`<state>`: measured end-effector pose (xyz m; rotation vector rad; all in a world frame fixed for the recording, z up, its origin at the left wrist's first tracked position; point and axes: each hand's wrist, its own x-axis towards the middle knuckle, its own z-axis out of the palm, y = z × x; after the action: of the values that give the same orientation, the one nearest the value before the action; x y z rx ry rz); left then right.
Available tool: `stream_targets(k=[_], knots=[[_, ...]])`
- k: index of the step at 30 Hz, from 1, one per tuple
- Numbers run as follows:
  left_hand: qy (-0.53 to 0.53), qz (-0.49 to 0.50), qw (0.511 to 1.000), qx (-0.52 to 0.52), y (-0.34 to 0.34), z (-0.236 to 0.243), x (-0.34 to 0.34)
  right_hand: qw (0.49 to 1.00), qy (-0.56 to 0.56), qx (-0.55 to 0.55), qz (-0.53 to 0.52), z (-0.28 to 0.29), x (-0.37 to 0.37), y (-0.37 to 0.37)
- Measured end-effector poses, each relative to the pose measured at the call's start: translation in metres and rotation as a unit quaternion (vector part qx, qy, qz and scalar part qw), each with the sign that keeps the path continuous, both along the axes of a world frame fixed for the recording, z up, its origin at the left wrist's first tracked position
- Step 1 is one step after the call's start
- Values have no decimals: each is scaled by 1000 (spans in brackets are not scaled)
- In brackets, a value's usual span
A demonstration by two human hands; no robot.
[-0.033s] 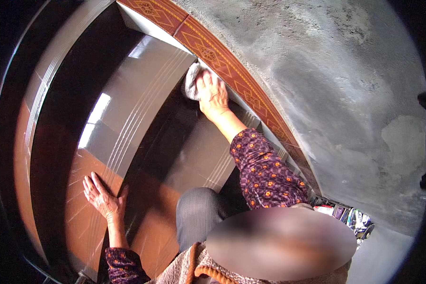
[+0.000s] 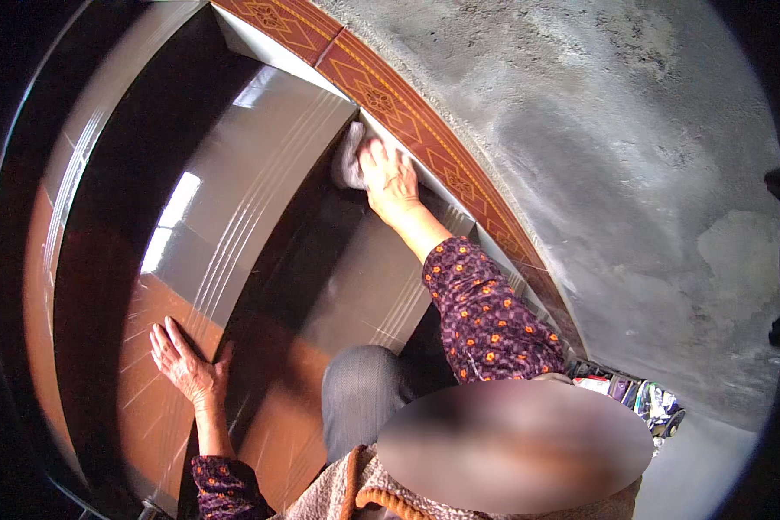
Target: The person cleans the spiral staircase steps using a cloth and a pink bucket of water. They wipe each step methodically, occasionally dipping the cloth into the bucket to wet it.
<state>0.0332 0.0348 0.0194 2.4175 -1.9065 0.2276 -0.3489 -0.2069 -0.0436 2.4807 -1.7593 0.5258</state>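
Observation:
My right hand [image 2: 392,184] presses a pale grey cloth [image 2: 350,158] into the corner where a dark stair riser [image 2: 308,204] meets the side wall's skirting. Its fingers are bent over the cloth, and part of the cloth is hidden under them. Lower down on the left, my left hand [image 2: 186,366] lies flat with spread fingers on the brown part of a stair tread [image 2: 260,147], near its grooved front edge. It holds nothing.
Reddish-brown patterned skirting tiles [image 2: 377,97] run along the rough grey wall [image 2: 529,104] on the right. My bent knee [image 2: 362,390] is over the lower step. Several jumbled items [image 2: 650,400] lie at the wall's foot, lower right.
The cloth has shifted slightly and changed its fold under my right hand. My left hand stays in nearly the same place.

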Motion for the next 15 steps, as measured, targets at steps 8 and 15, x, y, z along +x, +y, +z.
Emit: stream_targets(k=[8, 15], knots=[[23, 4, 1000, -14, 0, 1, -1, 923, 36, 299, -238, 21, -117, 107], [20, 12, 1000, -10, -2, 0, -2, 607, -687, 352, -188, -16, -58, 54]])
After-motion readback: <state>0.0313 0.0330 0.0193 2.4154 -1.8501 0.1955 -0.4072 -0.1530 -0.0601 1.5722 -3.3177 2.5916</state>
